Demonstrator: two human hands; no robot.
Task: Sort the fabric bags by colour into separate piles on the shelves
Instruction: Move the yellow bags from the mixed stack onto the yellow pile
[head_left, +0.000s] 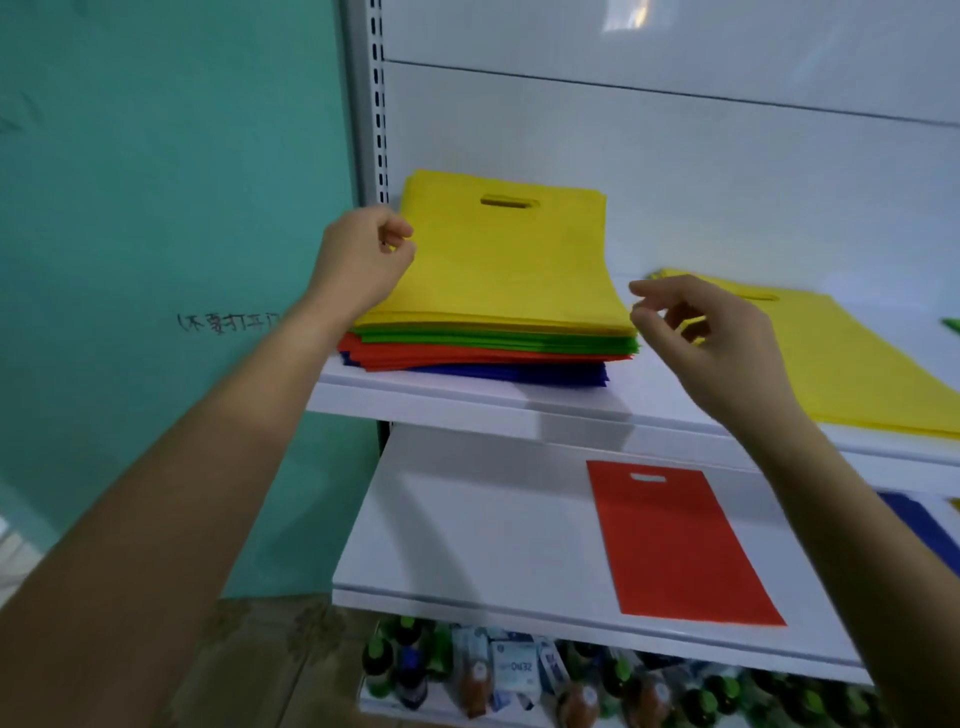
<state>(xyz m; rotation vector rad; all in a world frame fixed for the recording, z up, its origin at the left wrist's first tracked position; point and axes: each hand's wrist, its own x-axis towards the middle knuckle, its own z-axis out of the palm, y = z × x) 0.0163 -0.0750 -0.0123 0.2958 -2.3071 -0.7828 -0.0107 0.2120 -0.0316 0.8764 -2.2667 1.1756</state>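
My left fingers (397, 231) pinch the top yellow bag (509, 260); my right fingers (670, 293) are loose and empty. I should lift just one.

The left forearm (208, 467) and right forearm (857, 519) are bare along all their visible length, smooth and slim. The left grip (358, 260) and right grip (727, 343) are bare hands with slender fingers, the wrists bare too.
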